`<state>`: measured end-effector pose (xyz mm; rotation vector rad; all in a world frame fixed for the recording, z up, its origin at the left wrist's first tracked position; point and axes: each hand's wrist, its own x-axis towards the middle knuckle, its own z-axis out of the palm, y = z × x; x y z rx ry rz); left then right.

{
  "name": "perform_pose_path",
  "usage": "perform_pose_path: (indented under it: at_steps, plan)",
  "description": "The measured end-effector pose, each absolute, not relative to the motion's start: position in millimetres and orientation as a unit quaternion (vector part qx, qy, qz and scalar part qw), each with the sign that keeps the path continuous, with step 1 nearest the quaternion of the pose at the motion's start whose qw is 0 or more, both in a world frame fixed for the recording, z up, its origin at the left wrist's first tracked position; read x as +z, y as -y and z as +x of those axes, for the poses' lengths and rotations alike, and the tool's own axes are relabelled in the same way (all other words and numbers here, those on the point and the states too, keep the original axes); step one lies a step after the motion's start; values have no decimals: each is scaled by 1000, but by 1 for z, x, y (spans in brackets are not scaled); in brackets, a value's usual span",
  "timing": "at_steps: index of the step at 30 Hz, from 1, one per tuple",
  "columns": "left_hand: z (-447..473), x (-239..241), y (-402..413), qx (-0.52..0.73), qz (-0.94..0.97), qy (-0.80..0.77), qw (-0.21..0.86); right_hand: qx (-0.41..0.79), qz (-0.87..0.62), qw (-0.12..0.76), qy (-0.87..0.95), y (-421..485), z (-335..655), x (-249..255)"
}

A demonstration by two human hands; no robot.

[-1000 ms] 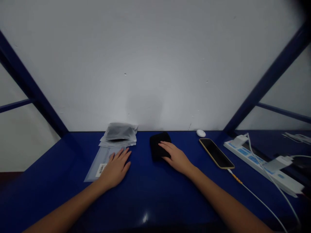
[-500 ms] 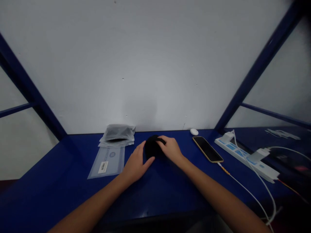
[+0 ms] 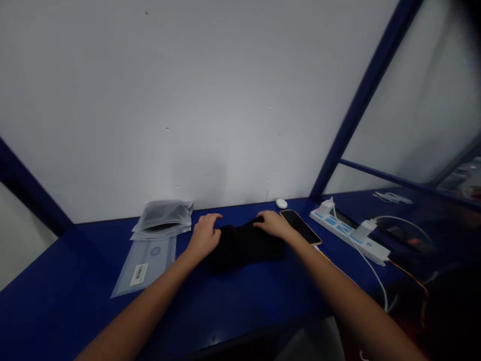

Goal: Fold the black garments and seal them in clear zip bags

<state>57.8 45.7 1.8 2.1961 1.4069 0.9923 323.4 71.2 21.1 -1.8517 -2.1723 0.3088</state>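
Note:
A piece of black cloth (image 3: 244, 245) lies spread on the blue tabletop between my hands; its exact kind does not show in the dark folds. At its left end, my left hand (image 3: 205, 234) rests beside the fabric, forefinger stretched out and thumb apart from it, holding nothing. My right hand (image 3: 272, 224) has its fingers closed on the upper right edge of the cloth. Just left of my left hand are a stack of frosted plastic bags (image 3: 163, 218) and a flat bag (image 3: 145, 265) with a barcode label.
To the right lie a phone (image 3: 300, 227) on a charging cable and a small white rounded case (image 3: 281, 203). Beyond them is a white power strip (image 3: 349, 235) with plugged-in chargers and trailing cords. Blue metal posts (image 3: 361, 105) and a pale wall (image 3: 225, 100) border the table (image 3: 225, 311).
The black cloth went from a small bunched bundle to a wider spread piece. My hands moved apart, and the left let go of the cloth. The view turned to the right.

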Motion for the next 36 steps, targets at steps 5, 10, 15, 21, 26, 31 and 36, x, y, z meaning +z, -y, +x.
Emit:
perform_pose_path:
  at_steps: [5,10,15,21,26,31,36]
  plan:
    - [94,-2,-30,286,845,-416,176,21,-668,85,739,-69,314,-9]
    - [111,-14,-16,164,896,-403,83,-51,-666,55,742,-73,317,-19]
    - [74,-17,-42,330,795,-499,96,-113,-663,49,739,-85,330,-23]
    - [29,-4,-54,309,773,-536,-141,-155,-656,86,734,-96,333,-15]
    - [49,-7,-60,155,876,-452,-69,-59,-550,97,827,-86,335,-15]
    - [59,-12,-66,56,889,-453,34,109,-475,97,868,-59,357,-17]
    - [55,4,-40,46,900,-428,67,114,-471,84,871,-36,364,-5]
